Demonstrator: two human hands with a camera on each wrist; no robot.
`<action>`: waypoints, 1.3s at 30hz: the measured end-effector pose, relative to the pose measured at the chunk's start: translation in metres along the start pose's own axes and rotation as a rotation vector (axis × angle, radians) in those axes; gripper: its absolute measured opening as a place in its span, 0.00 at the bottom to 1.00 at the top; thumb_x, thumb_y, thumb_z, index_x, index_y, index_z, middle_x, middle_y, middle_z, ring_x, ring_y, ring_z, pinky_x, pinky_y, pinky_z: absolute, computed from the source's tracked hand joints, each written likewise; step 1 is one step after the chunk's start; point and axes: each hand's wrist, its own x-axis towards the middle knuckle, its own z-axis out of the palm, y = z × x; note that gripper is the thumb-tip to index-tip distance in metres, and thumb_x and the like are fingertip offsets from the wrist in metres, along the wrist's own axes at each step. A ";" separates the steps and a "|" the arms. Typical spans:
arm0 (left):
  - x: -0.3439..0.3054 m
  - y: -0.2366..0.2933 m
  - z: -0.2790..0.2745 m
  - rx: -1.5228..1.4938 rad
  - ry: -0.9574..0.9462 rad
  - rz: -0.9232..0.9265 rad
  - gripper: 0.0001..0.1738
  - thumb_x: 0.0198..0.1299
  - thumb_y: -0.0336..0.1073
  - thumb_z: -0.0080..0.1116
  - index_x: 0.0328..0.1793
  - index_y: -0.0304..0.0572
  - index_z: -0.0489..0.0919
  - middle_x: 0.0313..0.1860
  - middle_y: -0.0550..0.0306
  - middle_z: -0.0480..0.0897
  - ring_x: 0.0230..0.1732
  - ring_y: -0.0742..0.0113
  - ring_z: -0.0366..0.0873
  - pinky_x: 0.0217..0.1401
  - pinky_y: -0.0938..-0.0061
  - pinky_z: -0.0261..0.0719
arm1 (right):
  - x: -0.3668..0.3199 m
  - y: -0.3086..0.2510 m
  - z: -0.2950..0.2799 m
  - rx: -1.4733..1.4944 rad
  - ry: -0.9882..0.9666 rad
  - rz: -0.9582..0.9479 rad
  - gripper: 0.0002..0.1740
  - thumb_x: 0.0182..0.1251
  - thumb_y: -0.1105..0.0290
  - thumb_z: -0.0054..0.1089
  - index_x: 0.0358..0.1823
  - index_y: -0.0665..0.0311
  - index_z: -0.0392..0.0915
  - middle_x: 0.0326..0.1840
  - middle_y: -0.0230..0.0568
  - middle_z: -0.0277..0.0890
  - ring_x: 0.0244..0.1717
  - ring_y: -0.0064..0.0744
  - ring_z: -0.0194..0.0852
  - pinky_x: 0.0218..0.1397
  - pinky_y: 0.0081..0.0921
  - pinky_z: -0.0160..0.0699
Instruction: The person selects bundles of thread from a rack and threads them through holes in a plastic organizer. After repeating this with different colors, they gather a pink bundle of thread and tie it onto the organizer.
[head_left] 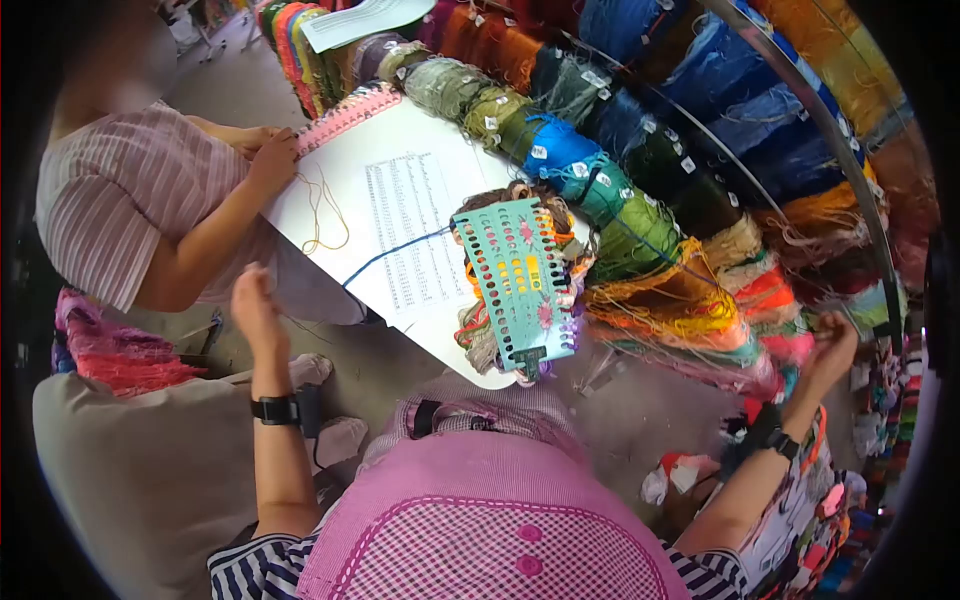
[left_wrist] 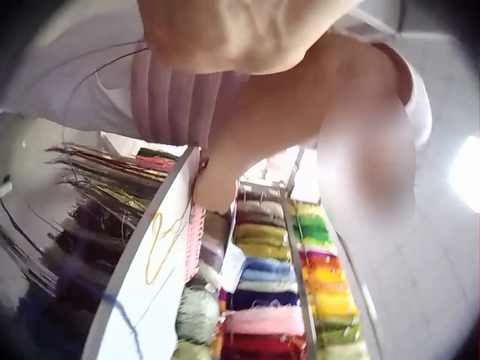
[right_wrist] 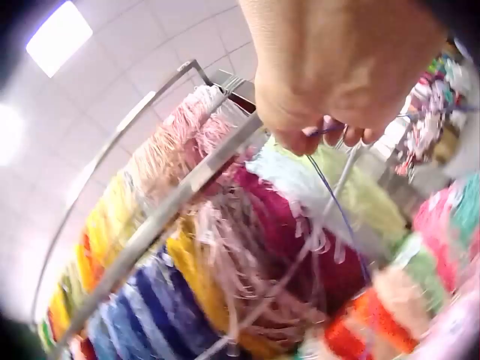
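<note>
My right hand [head_left: 825, 355] is held out at the far right, fingers curled round a dark blue thread [right_wrist: 339, 202] that trails down in the right wrist view. My left hand [head_left: 258, 310] is raised off the left edge of a white board [head_left: 310, 245]; a thin dark thread [left_wrist: 120, 58] runs to it in the left wrist view, its fingertips hidden there. Blue thread [head_left: 400, 248] also crosses the board from a teal punched thread card [head_left: 505, 275]. Many coloured threads hang from the card's holes, and a black clip [head_left: 530, 357] sits at its lower end.
Another person's hands [head_left: 272, 150] are at a pink punched strip [head_left: 345, 117] on the board. A tan thread [head_left: 320, 240] lies looped nearby. Skeins of yarn [head_left: 560, 145] hang along the far side, with a metal rail [head_left: 850, 130] above. A covered seat [head_left: 140, 470] stands left.
</note>
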 end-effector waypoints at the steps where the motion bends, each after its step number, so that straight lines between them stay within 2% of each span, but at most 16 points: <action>1: -0.024 0.022 0.026 0.013 -0.143 -0.089 0.10 0.65 0.42 0.57 0.34 0.47 0.77 0.20 0.75 0.66 0.16 0.86 0.55 0.16 0.86 0.48 | -0.013 0.015 0.044 -0.129 0.032 -0.053 0.12 0.70 0.66 0.52 0.38 0.68 0.79 0.31 0.37 0.74 0.32 0.24 0.69 0.38 0.21 0.69; 3: -0.047 0.031 0.065 -0.072 -0.438 -0.237 0.09 0.65 0.41 0.57 0.35 0.46 0.78 0.20 0.75 0.66 0.17 0.86 0.55 0.17 0.87 0.48 | -0.072 0.019 0.165 -0.594 -0.140 -0.274 0.09 0.69 0.67 0.56 0.38 0.64 0.81 0.35 0.32 0.78 0.36 0.21 0.73 0.44 0.19 0.71; 6: -0.076 0.047 0.129 -0.058 -0.665 -0.541 0.09 0.65 0.38 0.56 0.41 0.40 0.79 0.20 0.73 0.66 0.16 0.86 0.54 0.16 0.87 0.47 | -0.137 0.059 0.268 -0.433 -0.509 -0.067 0.04 0.65 0.73 0.60 0.38 0.64 0.82 0.36 0.30 0.79 0.40 0.21 0.75 0.46 0.20 0.72; 7: -0.079 0.048 0.148 -0.054 -0.754 -0.621 0.10 0.65 0.36 0.55 0.44 0.36 0.79 0.20 0.72 0.67 0.16 0.86 0.53 0.15 0.87 0.46 | -0.157 0.073 0.292 -0.507 -0.619 -0.145 0.05 0.65 0.72 0.59 0.39 0.63 0.81 0.36 0.35 0.80 0.39 0.26 0.77 0.45 0.21 0.73; 9: -0.080 0.030 0.176 -0.053 -0.839 -0.726 0.12 0.65 0.34 0.54 0.48 0.33 0.79 0.22 0.68 0.71 0.16 0.85 0.54 0.15 0.87 0.47 | -0.196 0.091 0.334 -0.349 -0.830 0.053 0.08 0.66 0.70 0.56 0.44 0.64 0.77 0.37 0.42 0.82 0.31 0.29 0.77 0.39 0.25 0.75; 11: -0.077 0.006 0.197 -0.043 -0.844 -0.849 0.11 0.64 0.33 0.55 0.47 0.33 0.79 0.25 0.64 0.76 0.16 0.85 0.56 0.14 0.88 0.48 | -0.217 0.106 0.364 -0.329 -1.003 0.203 0.11 0.66 0.70 0.55 0.47 0.63 0.70 0.31 0.38 0.83 0.24 0.29 0.76 0.31 0.28 0.75; 12: -0.076 -0.007 0.204 -0.050 -0.813 -0.900 0.08 0.63 0.32 0.57 0.43 0.34 0.79 0.26 0.62 0.78 0.17 0.84 0.59 0.14 0.88 0.49 | -0.228 0.119 0.376 -0.257 -0.964 0.368 0.09 0.65 0.69 0.57 0.43 0.63 0.75 0.31 0.41 0.84 0.25 0.33 0.79 0.32 0.30 0.76; 13: -0.077 -0.007 0.209 -0.048 -0.819 -0.907 0.08 0.63 0.32 0.57 0.43 0.34 0.79 0.26 0.62 0.78 0.17 0.84 0.59 0.14 0.88 0.49 | -0.234 0.135 0.384 -0.263 -0.958 0.372 0.09 0.65 0.69 0.57 0.43 0.63 0.75 0.31 0.41 0.84 0.25 0.33 0.79 0.32 0.30 0.76; 15: -0.080 -0.008 0.213 -0.102 -0.787 -0.897 0.07 0.62 0.32 0.58 0.39 0.35 0.79 0.27 0.61 0.78 0.17 0.84 0.61 0.14 0.87 0.50 | -0.241 0.156 0.400 -0.391 -0.919 0.145 0.08 0.65 0.71 0.58 0.40 0.68 0.78 0.30 0.37 0.83 0.27 0.21 0.77 0.33 0.22 0.75; 16: -0.080 -0.010 0.212 -0.095 -0.798 -0.867 0.07 0.63 0.33 0.59 0.38 0.35 0.79 0.26 0.63 0.78 0.18 0.84 0.62 0.14 0.87 0.50 | -0.243 0.159 0.404 -0.432 -0.854 0.132 0.07 0.61 0.66 0.61 0.32 0.62 0.81 0.32 0.46 0.83 0.30 0.44 0.81 0.35 0.35 0.77; 20: -0.073 -0.014 0.211 -0.111 -0.859 -0.808 0.09 0.64 0.35 0.59 0.41 0.35 0.80 0.25 0.65 0.78 0.18 0.84 0.62 0.15 0.87 0.51 | -0.247 0.168 0.409 -0.611 -0.832 0.039 0.07 0.60 0.65 0.62 0.33 0.61 0.81 0.33 0.45 0.82 0.32 0.44 0.81 0.37 0.34 0.77; 23: -0.068 -0.013 0.214 -0.045 -0.912 -0.717 0.11 0.65 0.37 0.58 0.44 0.35 0.81 0.25 0.67 0.78 0.18 0.85 0.61 0.16 0.86 0.54 | -0.249 0.150 0.410 -0.698 -0.901 0.005 0.09 0.56 0.64 0.65 0.34 0.61 0.81 0.33 0.43 0.81 0.33 0.42 0.81 0.38 0.32 0.78; 25: -0.063 -0.015 0.216 0.068 -0.989 -0.469 0.11 0.66 0.36 0.57 0.46 0.36 0.82 0.27 0.65 0.81 0.21 0.84 0.67 0.18 0.86 0.59 | -0.247 0.150 0.407 -0.482 -0.880 0.095 0.15 0.51 0.62 0.71 0.36 0.63 0.80 0.33 0.41 0.81 0.32 0.36 0.81 0.37 0.30 0.78; 28: -0.067 -0.010 0.226 0.025 -1.026 -0.525 0.10 0.65 0.35 0.58 0.46 0.36 0.82 0.32 0.62 0.84 0.27 0.82 0.76 0.20 0.87 0.63 | -0.246 0.154 0.404 -0.371 -0.901 0.312 0.19 0.48 0.62 0.75 0.37 0.65 0.79 0.32 0.39 0.81 0.31 0.30 0.80 0.36 0.27 0.78; 31: -0.062 -0.020 0.228 0.106 -1.052 -0.533 0.09 0.64 0.33 0.59 0.45 0.35 0.82 0.35 0.59 0.85 0.33 0.79 0.81 0.21 0.87 0.66 | -0.244 0.146 0.404 -0.472 -0.929 0.260 0.20 0.49 0.63 0.74 0.39 0.66 0.79 0.32 0.39 0.81 0.29 0.26 0.77 0.34 0.24 0.77; 39: -0.058 -0.022 0.218 0.003 -1.014 -0.581 0.11 0.63 0.32 0.59 0.46 0.32 0.80 0.36 0.56 0.85 0.32 0.75 0.84 0.21 0.86 0.67 | -0.243 0.152 0.402 -0.402 -0.929 0.373 0.25 0.46 0.61 0.77 0.43 0.65 0.78 0.30 0.35 0.80 0.28 0.22 0.74 0.34 0.23 0.75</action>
